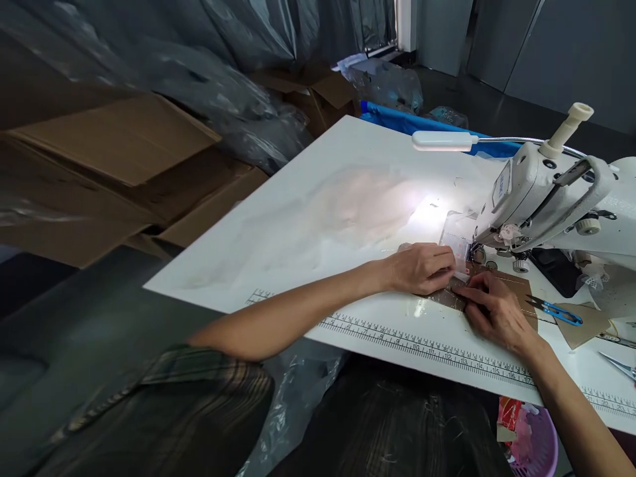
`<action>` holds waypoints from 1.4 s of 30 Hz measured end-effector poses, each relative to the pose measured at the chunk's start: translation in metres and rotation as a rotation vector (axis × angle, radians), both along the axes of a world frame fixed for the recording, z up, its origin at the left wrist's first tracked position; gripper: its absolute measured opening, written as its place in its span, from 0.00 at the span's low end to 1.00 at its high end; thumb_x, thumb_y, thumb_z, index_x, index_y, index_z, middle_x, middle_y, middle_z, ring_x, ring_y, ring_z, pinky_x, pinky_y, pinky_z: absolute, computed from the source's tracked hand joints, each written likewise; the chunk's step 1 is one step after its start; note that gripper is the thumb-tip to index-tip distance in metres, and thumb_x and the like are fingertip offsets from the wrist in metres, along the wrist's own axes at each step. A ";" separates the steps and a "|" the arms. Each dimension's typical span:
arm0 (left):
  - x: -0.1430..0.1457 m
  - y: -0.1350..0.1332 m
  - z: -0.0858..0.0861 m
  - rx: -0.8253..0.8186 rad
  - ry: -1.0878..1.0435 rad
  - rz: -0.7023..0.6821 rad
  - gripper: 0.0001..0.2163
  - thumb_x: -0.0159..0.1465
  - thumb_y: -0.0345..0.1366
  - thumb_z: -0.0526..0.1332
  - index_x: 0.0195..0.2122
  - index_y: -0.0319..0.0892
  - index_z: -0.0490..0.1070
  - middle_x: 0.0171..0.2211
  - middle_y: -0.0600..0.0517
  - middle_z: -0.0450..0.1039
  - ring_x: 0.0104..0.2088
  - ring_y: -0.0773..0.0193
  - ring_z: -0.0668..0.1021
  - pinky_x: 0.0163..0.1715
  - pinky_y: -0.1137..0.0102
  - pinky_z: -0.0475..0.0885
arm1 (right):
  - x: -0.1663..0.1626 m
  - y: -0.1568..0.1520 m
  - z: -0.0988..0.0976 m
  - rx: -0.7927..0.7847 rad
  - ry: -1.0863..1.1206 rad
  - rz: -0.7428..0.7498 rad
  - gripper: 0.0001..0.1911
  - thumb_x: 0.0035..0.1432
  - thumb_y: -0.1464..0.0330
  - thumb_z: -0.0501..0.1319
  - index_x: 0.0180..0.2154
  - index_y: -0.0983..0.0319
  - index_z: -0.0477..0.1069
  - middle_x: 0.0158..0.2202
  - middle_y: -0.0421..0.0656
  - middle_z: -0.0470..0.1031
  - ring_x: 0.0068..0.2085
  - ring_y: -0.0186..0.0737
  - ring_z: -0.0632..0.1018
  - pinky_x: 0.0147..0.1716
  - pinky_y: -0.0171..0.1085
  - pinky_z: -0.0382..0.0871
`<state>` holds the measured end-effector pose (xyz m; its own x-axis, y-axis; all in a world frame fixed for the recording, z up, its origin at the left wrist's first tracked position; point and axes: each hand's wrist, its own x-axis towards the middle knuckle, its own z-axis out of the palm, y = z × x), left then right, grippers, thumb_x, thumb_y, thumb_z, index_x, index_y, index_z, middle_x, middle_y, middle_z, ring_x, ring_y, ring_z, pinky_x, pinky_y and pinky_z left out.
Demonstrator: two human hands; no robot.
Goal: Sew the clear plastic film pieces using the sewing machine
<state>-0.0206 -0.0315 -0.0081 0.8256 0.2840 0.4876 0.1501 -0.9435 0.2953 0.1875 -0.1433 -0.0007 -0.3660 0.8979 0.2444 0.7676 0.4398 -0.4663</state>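
Note:
My left hand (422, 267) lies on the white sewing table (318, 218), its fingers curled and pressed down on a brown fabric piece (501, 286) in front of the sewing machine (541, 192). My right hand (494, 311) rests on the same brown piece, fingers bent and pinching its near edge. The two hands touch at the fingertips, just left of the machine's presser foot. A small lamp (440, 140) on a flexible neck lights the spot.
Blue-handled thread snips (554, 309) lie right of my hands, with another brown piece (586, 324) and scissors (619, 364) beyond. A printed ruler (427, 344) runs along the table's near edge. Cardboard boxes (124, 172) and plastic sheeting stand to the left. A pink basket (536, 444) sits below.

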 end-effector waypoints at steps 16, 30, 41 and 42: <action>-0.003 0.003 -0.003 0.134 0.123 -0.128 0.11 0.70 0.34 0.55 0.37 0.47 0.78 0.44 0.51 0.81 0.37 0.65 0.77 0.41 0.64 0.66 | 0.016 0.016 0.002 -0.090 -0.065 -0.105 0.21 0.62 0.69 0.54 0.53 0.56 0.77 0.45 0.50 0.76 0.39 0.45 0.78 0.38 0.46 0.77; -0.003 0.002 -0.005 0.358 -0.059 -0.143 0.07 0.69 0.32 0.57 0.37 0.43 0.74 0.39 0.53 0.81 0.34 0.67 0.75 0.39 0.68 0.66 | 0.014 0.013 -0.009 -0.059 -0.115 -0.121 0.22 0.64 0.69 0.51 0.55 0.56 0.75 0.48 0.51 0.73 0.44 0.47 0.77 0.41 0.47 0.77; -0.004 0.002 -0.007 0.337 0.113 -0.104 0.11 0.71 0.33 0.55 0.36 0.46 0.77 0.42 0.54 0.81 0.35 0.66 0.76 0.39 0.66 0.65 | 0.014 0.005 -0.001 -0.010 -0.011 -0.071 0.21 0.63 0.72 0.52 0.52 0.57 0.77 0.43 0.48 0.75 0.40 0.41 0.77 0.41 0.43 0.77; -0.004 0.002 -0.007 0.342 0.110 -0.100 0.11 0.71 0.33 0.55 0.36 0.46 0.77 0.42 0.54 0.81 0.35 0.66 0.76 0.38 0.66 0.65 | 0.013 0.004 -0.001 0.003 -0.034 -0.046 0.21 0.63 0.72 0.53 0.51 0.56 0.78 0.43 0.48 0.75 0.40 0.41 0.76 0.40 0.43 0.76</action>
